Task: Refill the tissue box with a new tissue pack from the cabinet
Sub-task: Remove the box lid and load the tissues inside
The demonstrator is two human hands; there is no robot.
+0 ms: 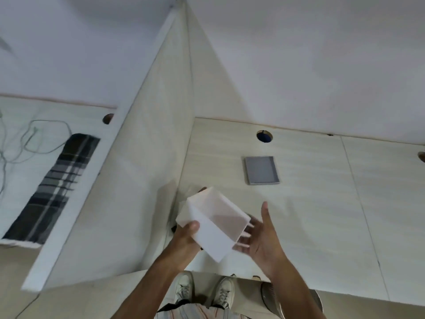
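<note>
Just below the middle of the frame, both hands hold a white tissue box [212, 223] in the air above the pale wood-grain surface [310, 203]. The left hand [186, 238] grips the box at its lower left corner, thumb pressed on the near face. The right hand [262, 238] is spread open at the box's right end, its fingers [247, 233] reaching under or into that end and showing faintly through the translucent wall. The box is tilted, one corner pointing up. Farther up the surface lies a flat grey tray [261, 170], well apart from the box, and above it a round cable hole [264, 136]. At left, beyond an upright divider panel [147, 162], a plaid cloth [55, 187] and thin cables [34, 139] lie on another surface. White shoes [204, 291] show at the bottom.
</note>
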